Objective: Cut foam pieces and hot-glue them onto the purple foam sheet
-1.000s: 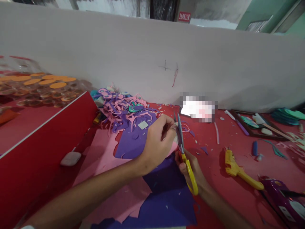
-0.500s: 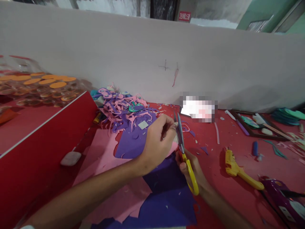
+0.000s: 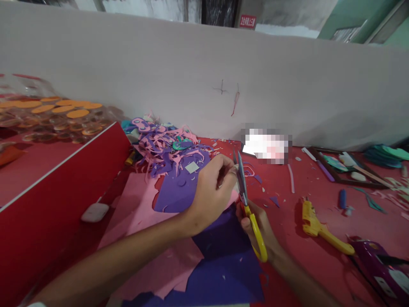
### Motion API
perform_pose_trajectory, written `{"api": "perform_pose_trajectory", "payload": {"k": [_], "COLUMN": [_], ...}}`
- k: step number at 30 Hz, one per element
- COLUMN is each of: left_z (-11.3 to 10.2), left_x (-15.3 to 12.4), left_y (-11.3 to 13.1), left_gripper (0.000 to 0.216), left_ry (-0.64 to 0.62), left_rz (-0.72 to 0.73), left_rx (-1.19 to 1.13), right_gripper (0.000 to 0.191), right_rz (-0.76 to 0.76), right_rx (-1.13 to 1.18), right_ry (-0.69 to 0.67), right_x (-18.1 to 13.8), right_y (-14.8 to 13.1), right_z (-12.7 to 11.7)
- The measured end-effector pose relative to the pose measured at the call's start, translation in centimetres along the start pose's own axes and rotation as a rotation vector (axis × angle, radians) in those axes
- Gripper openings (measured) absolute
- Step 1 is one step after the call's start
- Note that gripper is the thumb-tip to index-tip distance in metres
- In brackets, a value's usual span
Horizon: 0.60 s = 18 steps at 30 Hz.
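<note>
In the head view, at frame centre, left hand (image 3: pixel 212 198) with thumb and fingertips pinched, grasping a smooth, rounded pink piece (image 3: pixel 234 197), mostly hidden by the hand itself. Just beside it, right hand (image 3: pixel 262 222) curled round the glossy yellow handles of scissors (image 3: pixel 243 186), grey metal blades pointing up and slightly parted; cannot tell whether touching the piece. Below, at lower centre, matt and foam-like: a ragged-edged pink sheet (image 3: pixel 153 256), crossed by the left forearm, over a dark purple sheet (image 3: pixel 223 273). Left of centre, a purple sheet (image 3: pixel 174 194) with a small pale square (image 3: pixel 191 167) on top, and behind it a tangled heap of curly pink, purple and teal scraps (image 3: pixel 161 145). At centre left, a flat red divider (image 3: pixel 79 187); beyond, in the upper left, orange discs (image 3: pixel 78 114). Right of centre, a bright pixelated rectangle (image 3: pixel 266 147), against the plain pale partition (image 3: pixel 159 64). Toward the lower right, a yellow glue gun (image 3: pixel 322 232) and a shiny purple tool (image 3: pixel 372 260), on the crumb-strewn red tabletop (image 3: pixel 277 183).
</note>
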<state>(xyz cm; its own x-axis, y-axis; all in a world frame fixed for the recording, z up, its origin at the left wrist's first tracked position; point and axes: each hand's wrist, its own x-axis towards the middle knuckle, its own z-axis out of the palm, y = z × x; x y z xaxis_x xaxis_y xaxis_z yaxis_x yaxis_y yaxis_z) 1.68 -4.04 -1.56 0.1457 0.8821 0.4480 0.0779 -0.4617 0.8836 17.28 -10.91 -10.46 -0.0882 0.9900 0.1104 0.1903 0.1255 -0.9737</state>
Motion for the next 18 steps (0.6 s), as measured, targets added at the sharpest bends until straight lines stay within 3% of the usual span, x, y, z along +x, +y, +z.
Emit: {"api": "perform_pose_trajectory", "payload": {"k": [18], "left_z": [-0.02], "left_x": [-0.16], "left_y": [-0.19], "left_gripper": [0.022], "left_ry": [-0.014], "left_rz": [-0.03], "left_rx": [-0.029], "right_gripper": [0.066], "right_rz": [-0.01], "right_rx": [-0.02], "right_ry": [0.023], "right_x": [0.21], "right_y": [-0.99], "right_z": [-0.03]}}
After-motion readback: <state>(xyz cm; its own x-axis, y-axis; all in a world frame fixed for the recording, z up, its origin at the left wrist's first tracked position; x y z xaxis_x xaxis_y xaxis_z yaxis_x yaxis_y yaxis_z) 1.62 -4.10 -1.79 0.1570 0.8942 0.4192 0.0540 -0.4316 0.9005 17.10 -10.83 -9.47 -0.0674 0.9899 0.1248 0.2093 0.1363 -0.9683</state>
